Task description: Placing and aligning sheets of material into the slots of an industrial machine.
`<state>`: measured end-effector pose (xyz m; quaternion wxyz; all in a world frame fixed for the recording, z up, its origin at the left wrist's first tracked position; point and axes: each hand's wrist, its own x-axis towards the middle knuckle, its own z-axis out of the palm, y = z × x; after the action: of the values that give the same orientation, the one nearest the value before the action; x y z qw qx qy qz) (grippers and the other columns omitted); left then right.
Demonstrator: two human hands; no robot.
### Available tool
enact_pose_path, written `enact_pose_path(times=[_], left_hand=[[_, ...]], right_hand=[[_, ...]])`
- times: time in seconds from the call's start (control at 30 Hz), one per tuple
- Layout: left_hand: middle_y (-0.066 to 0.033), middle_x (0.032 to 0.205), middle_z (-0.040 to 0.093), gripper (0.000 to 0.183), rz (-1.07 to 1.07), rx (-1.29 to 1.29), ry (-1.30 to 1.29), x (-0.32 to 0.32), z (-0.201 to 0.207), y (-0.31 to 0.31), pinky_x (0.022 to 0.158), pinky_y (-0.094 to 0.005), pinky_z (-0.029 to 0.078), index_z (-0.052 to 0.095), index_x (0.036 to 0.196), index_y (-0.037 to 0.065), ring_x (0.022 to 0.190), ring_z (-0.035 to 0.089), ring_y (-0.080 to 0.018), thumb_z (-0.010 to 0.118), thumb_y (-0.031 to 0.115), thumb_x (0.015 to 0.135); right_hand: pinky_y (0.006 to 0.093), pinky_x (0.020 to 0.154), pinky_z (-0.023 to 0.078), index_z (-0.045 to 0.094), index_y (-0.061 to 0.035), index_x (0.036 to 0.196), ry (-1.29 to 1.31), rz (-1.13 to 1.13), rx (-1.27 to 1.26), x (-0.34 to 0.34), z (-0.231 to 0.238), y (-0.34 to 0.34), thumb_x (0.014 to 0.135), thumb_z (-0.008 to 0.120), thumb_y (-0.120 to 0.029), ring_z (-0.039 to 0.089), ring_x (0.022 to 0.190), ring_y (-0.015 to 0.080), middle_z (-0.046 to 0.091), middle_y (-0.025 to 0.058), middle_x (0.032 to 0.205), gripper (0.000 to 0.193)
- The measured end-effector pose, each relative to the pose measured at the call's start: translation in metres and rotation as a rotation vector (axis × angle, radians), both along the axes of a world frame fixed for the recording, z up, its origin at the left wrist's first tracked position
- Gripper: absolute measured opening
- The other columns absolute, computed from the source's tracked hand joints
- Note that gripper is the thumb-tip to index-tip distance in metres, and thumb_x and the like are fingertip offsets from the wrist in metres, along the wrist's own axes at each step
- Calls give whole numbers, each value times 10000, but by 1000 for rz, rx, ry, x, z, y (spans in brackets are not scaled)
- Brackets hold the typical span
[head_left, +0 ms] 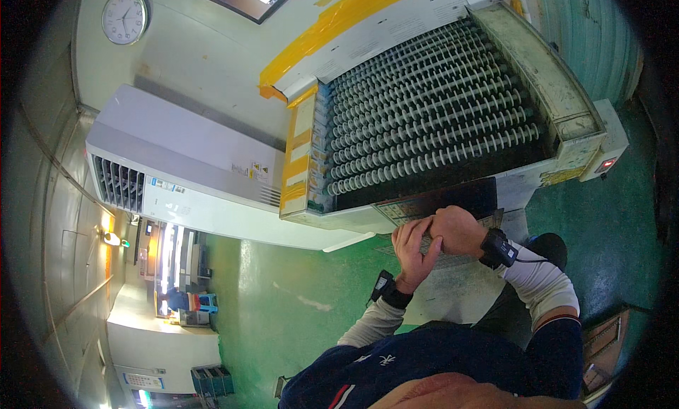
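My left hand [414,252] and my right hand [458,232] are side by side and appear to touch, at the near side of a roller machine [431,119]. The right hand is curled, its back turned up and its fingertips hidden. On the left hand the fingers bend toward the right hand, with the thumb raised beside them. Whatever lies between the hands, if anything, is hidden. Just beyond them is a dark flat panel [463,199] at the machine's front. Each wrist wears a black strapped device, the left one [385,285] and the right one [499,250].
A white air-conditioner-like cabinet [191,161] adjoins the machine's left side. Yellow tape [300,143] covers part of the machine's edge. A switch box with a red light [606,165] is at its right. Dark crates [211,382] stand on the green floor at lower left.
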<state>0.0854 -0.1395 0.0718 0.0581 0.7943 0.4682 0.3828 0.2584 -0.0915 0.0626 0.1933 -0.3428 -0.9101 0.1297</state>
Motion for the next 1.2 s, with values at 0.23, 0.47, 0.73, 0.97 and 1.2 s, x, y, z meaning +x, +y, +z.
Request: enact_pose_path(times=[0.23,0.47,0.73,0.97,1.2], left_hand=[[-104,1193,705,456,-6,22,0,-1,-2,2,1030,-471,412,707,1276,60,1111,634,-311,743,292,884],[-102,1170,704,462,-3,20,-4,0,0,2,1024,-465,413,711,1270,62,1088,637,-314,749,296,874],[-106,1195,707,467,-6,24,-2,0,-1,2,1026,-463,416,715,1268,61,1103,638,-313,754,286,860],[-103,1209,709,473,-1,13,-6,-1,-1,1,1031,-468,416,708,1277,59,1112,639,-313,756,281,862],[-103,1216,709,472,2,6,-7,-1,-1,1,1027,-468,417,703,1279,58,1113,638,-314,755,282,867]], right_hand=[[488,758,588,756,-61,725,-2,-10,-11,-1,-2,2,758,694,-245,744,796,371,737,171,762,197],[477,741,591,754,-62,715,-18,12,-2,0,1,2,741,706,-222,747,778,365,735,168,750,169],[472,771,585,766,-72,761,-25,9,11,0,1,2,781,674,-251,738,835,360,744,158,810,203],[475,793,580,762,-79,749,-23,8,-2,1,5,0,777,676,-242,730,860,360,744,147,816,187],[475,795,579,758,-72,745,-35,24,-23,1,4,1,770,686,-231,727,863,362,745,152,822,176]])
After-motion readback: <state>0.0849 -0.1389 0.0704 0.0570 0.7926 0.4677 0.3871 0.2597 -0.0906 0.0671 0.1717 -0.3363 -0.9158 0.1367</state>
